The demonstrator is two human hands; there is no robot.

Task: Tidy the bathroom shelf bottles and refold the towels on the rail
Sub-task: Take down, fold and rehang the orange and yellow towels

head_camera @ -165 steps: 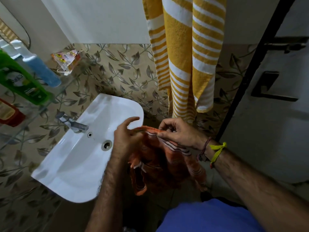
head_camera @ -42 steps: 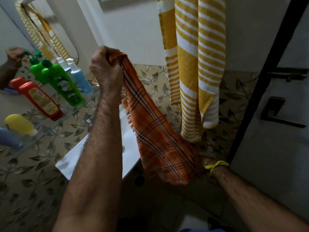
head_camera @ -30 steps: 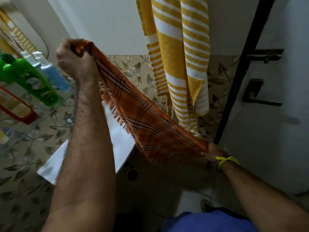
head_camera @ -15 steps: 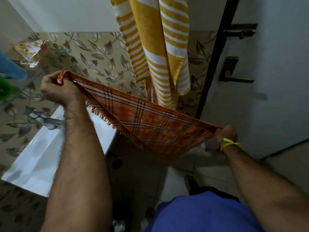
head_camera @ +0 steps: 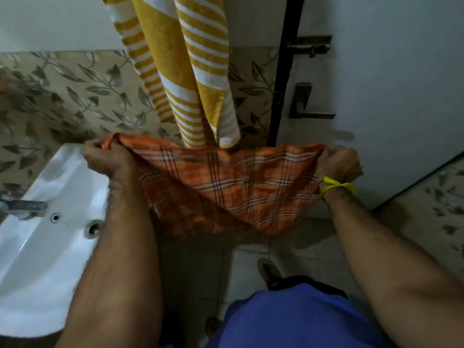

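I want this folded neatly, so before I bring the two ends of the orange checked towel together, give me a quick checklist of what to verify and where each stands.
1. Left hand grips one end of the orange towel: ok.
2. Right hand grips the other end: ok.
3. Top edge level between the hands: ok, roughly.
4. Cloth flat, without bunching: not ok, the middle sags and the lower edge hangs in uneven points.
5. Towel clear of the sink: ok, it hangs beside the rim.
6. Clear of the yellow striped towel: cannot tell, its lower tips hang right at the orange towel's top edge.
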